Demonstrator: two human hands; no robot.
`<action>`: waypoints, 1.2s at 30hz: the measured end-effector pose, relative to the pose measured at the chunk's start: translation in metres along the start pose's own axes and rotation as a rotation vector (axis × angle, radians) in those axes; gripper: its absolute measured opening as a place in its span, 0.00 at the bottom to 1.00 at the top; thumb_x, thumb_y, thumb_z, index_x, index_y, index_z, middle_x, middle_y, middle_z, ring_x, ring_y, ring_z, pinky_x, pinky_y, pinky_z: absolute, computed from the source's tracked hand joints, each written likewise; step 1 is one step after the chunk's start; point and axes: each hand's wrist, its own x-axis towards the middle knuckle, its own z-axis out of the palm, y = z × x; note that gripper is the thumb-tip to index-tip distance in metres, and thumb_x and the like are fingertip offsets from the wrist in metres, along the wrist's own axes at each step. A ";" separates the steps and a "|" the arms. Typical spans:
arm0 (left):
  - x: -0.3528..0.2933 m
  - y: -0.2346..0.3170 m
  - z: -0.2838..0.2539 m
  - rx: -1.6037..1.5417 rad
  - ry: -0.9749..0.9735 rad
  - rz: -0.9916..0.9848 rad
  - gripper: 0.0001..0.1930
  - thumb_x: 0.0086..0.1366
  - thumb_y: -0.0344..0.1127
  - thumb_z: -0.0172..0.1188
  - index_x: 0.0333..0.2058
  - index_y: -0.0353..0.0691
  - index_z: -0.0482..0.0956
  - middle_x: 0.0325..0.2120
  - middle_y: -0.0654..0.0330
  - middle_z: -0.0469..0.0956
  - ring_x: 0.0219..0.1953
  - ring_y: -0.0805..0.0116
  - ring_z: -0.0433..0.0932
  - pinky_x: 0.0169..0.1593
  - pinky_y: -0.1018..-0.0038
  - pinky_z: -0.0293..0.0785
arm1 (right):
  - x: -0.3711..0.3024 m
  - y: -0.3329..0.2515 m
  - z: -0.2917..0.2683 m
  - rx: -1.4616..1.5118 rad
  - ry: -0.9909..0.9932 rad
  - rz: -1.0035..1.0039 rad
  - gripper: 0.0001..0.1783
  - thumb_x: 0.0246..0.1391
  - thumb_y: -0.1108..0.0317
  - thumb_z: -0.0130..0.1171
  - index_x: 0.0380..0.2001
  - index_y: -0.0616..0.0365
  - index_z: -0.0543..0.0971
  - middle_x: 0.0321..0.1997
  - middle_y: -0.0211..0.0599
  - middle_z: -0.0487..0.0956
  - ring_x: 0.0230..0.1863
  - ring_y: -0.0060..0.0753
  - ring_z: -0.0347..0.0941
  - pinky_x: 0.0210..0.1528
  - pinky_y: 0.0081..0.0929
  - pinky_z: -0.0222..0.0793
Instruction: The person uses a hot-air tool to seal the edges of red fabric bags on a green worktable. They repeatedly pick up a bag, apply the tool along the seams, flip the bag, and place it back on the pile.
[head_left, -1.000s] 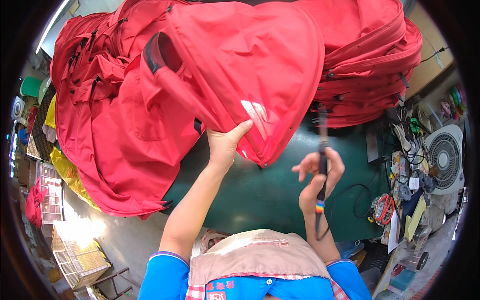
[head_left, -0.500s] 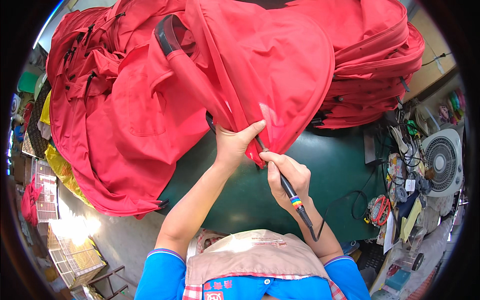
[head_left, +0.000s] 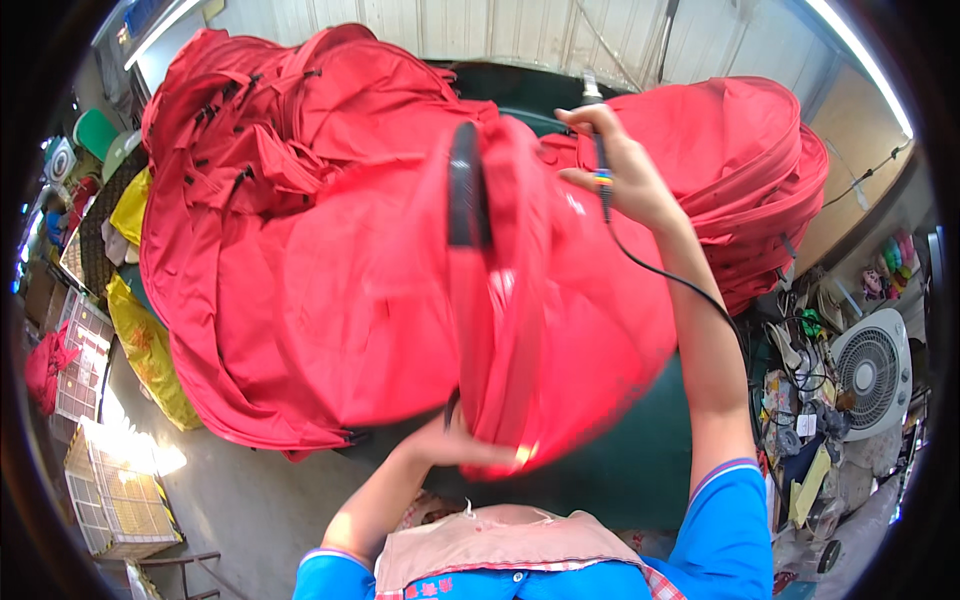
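Your left hand (head_left: 465, 445) grips the red bag's (head_left: 520, 330) lower edge at frame centre, bag standing upright, while your right hand (head_left: 620, 170) clasps the corded tool (head_left: 600, 165) above it, upper right.

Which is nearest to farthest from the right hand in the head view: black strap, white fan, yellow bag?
From the right hand, up top holding a corded tool:
1. Black strap, just to its left on the red bag.
2. White fan, lower right by the table edge.
3. Yellow bag, far left on the floor.

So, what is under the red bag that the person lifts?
Under the red bag the left hand supports its lower edge, above the green table. The bag hides the fingers and the table beneath it.
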 end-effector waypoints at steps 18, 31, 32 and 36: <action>0.120 0.005 -0.007 -0.359 0.441 0.438 0.38 0.72 0.49 0.61 0.71 0.35 0.57 0.68 0.50 0.64 0.70 0.56 0.63 0.72 0.61 0.57 | 0.006 -0.076 0.020 -0.204 0.691 -0.300 0.25 0.54 0.78 0.70 0.52 0.55 0.71 0.57 0.38 0.79 0.47 0.25 0.76 0.44 0.23 0.70; 0.120 -0.016 -0.039 -0.443 0.354 0.246 0.34 0.52 0.24 0.76 0.58 0.38 0.72 0.53 0.60 0.79 0.56 0.66 0.78 0.60 0.67 0.74 | -0.062 -0.014 0.088 -0.104 0.400 -0.207 0.22 0.56 0.69 0.70 0.51 0.55 0.73 0.60 0.48 0.79 0.53 0.49 0.80 0.60 0.40 0.70; 0.115 -0.015 -0.043 -0.443 0.372 0.243 0.34 0.52 0.26 0.77 0.58 0.37 0.72 0.53 0.60 0.79 0.57 0.66 0.77 0.61 0.67 0.73 | -0.077 0.001 0.072 -0.477 0.323 -0.164 0.20 0.57 0.60 0.69 0.50 0.51 0.74 0.63 0.43 0.79 0.58 0.48 0.78 0.70 0.52 0.56; 0.117 -0.017 -0.046 -0.464 0.344 0.204 0.34 0.54 0.27 0.77 0.59 0.35 0.71 0.52 0.60 0.79 0.58 0.65 0.77 0.61 0.66 0.74 | -0.132 0.047 0.040 -0.830 0.256 0.149 0.17 0.58 0.56 0.66 0.47 0.47 0.75 0.64 0.36 0.78 0.71 0.47 0.65 0.74 0.67 0.36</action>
